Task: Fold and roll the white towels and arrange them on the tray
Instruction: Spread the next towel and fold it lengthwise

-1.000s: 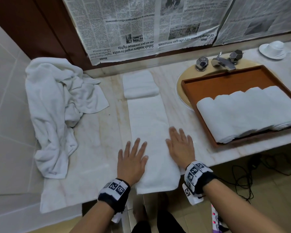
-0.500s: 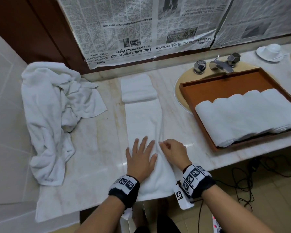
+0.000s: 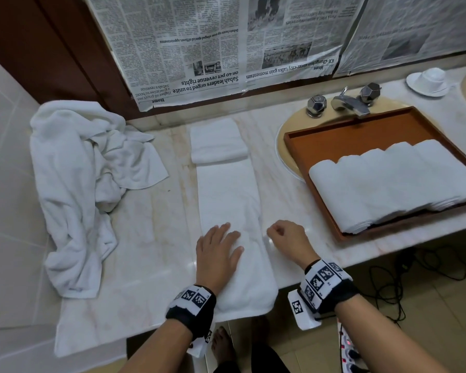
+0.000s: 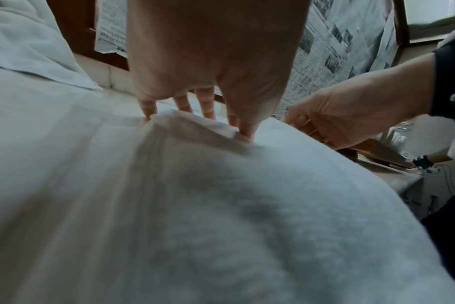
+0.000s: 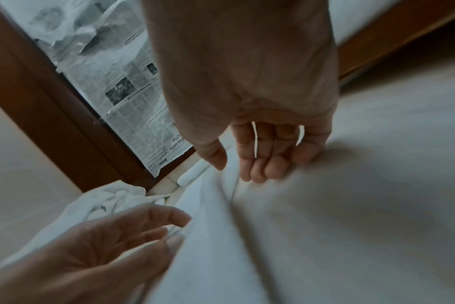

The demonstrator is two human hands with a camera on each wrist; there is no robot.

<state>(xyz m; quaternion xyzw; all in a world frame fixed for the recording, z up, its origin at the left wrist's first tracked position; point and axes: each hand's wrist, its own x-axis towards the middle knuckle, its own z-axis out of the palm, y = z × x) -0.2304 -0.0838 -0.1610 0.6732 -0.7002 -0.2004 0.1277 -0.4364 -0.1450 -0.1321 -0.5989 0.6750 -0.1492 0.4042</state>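
Folded towel strip lies lengthwise from the tabletop's front edge, which its near end overhangs, toward the back edge, its far end doubled over. Left hand rests flat, fingers spread, on the strip near the front edge, apparently to pin it. Right hand sits just beside the strip's right margin, fingers loosely curled, holding nothing visible. Five rolled towels fill the tray at the right end. Unfolded towel pile occupies the left end, presumably awaiting folding
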